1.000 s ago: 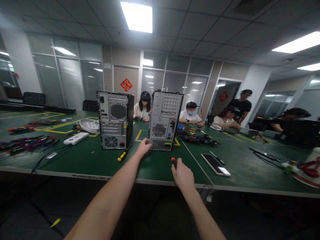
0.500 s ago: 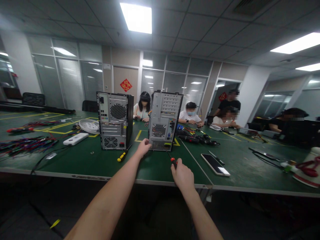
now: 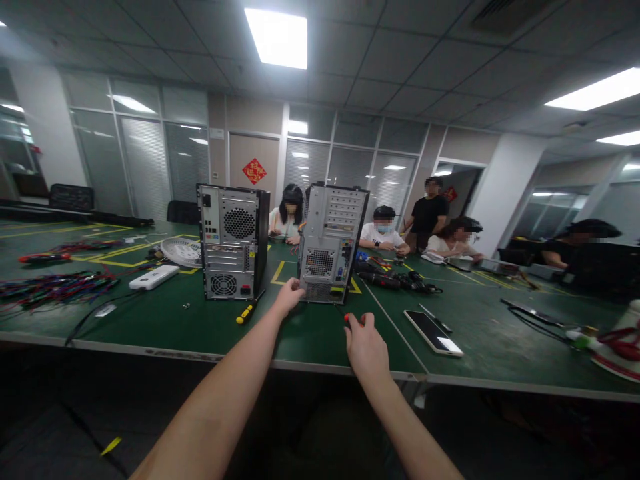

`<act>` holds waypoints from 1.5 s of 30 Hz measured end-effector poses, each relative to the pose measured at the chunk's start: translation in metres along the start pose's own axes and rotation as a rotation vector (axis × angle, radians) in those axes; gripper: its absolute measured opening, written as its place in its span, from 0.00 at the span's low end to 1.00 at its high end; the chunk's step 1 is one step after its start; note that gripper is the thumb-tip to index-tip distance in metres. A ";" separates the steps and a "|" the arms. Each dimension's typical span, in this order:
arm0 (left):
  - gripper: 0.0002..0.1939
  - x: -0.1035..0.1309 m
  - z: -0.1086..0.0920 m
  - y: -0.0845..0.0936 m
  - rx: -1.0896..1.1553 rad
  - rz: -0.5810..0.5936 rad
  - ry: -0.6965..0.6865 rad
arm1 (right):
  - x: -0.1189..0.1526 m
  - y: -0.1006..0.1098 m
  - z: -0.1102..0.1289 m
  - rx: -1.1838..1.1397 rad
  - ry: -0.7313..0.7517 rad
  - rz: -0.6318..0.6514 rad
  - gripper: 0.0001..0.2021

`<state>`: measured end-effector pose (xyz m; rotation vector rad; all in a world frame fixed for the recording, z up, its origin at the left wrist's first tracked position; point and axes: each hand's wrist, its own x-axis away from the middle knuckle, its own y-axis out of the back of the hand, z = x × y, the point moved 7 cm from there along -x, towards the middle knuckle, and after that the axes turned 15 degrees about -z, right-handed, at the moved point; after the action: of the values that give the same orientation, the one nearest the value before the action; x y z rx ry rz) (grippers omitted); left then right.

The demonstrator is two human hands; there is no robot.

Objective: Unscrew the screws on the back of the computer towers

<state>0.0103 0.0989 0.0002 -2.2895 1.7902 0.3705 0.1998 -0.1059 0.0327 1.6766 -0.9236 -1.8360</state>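
A grey computer case (image 3: 320, 230) stands upright, its rear panel with ports and vents facing me. At its lower left corner, my left hand (image 3: 289, 299) is closed on the edge. My right hand (image 3: 367, 343) grips a red and black screwdriver (image 3: 347, 318), mostly covered by the fingers. The screwdriver's thin shaft points toward the bottom edge of the case; whether the tip touches it I cannot tell. To the left is a second computer case (image 3: 227, 243), also upright, with a yellow and black screwdriver (image 3: 245, 315) beside its base.
A phone (image 3: 433, 332) lies to the right on the green table (image 3: 320, 343). Bundled wires (image 3: 55, 287), a white power strip (image 3: 154, 277) and a round white basket (image 3: 181, 252) are at left. Black cables (image 3: 400, 280) lie behind the phone. Several people sit across; one stands.
My right-hand fingers have shifted around the screwdriver handle, covering more of it. My left hand stays at the case corner. The standing person in the background has moved left.
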 end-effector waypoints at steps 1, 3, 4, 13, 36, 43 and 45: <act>0.08 0.000 0.000 0.000 -0.003 0.000 -0.001 | 0.000 -0.001 0.000 0.003 0.010 -0.001 0.16; 0.08 0.000 0.000 0.000 -0.003 0.001 -0.002 | -0.001 -0.004 -0.001 0.011 0.036 0.009 0.16; 0.08 0.000 0.001 0.000 -0.001 0.003 -0.002 | -0.002 -0.006 -0.002 0.021 0.052 0.022 0.16; 0.07 0.000 0.003 -0.001 -0.006 0.010 -0.008 | -0.004 -0.013 -0.001 0.092 0.191 0.095 0.15; 0.08 0.002 -0.001 0.000 -0.021 0.013 0.019 | -0.001 -0.020 -0.007 -0.054 -0.019 0.123 0.13; 0.07 0.002 0.000 0.001 -0.047 0.010 0.009 | -0.002 -0.022 -0.007 -0.084 -0.065 0.138 0.14; 0.07 0.002 0.000 0.001 -0.049 0.008 0.008 | -0.002 -0.022 -0.007 -0.091 -0.080 0.143 0.14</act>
<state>0.0093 0.0970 -0.0008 -2.3210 1.8137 0.4115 0.2093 -0.0915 0.0171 1.4541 -0.9517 -1.8315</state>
